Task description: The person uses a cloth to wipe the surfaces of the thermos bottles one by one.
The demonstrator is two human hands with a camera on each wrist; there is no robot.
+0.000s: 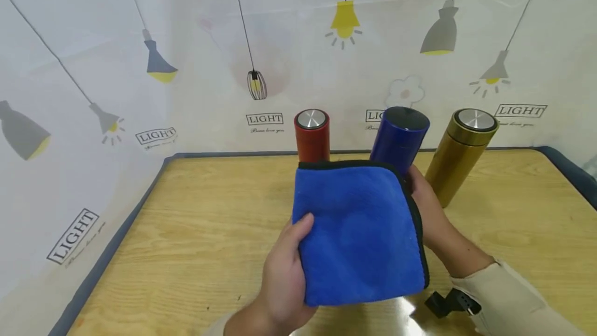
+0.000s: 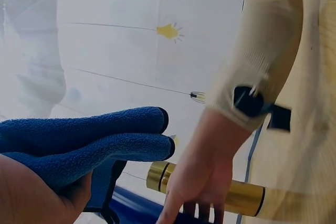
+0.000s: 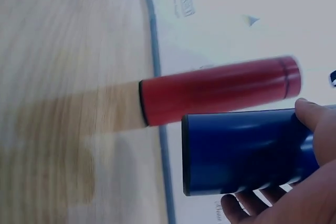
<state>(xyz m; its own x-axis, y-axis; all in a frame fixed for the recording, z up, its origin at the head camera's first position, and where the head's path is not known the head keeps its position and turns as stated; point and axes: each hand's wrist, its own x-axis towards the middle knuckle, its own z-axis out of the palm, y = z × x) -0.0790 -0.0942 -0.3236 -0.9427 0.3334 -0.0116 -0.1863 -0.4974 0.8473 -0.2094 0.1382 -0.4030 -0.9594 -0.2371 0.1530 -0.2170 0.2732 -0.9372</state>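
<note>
One red flask (image 1: 313, 143) stands behind the blue cloth (image 1: 359, 237).

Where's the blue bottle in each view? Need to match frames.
Head: right of centre, blue bottle standing out above the cloth.
Left wrist: bottom edge, left of centre, partly cut off.
Right wrist: lower right, below the red bottle.
Shared landmark: the right hand, on the blue bottle in all three.

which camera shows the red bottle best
The right wrist view: the red bottle shows from base to top. In the head view, the blue cloth hides its lower part; the left wrist view misses it.
</note>
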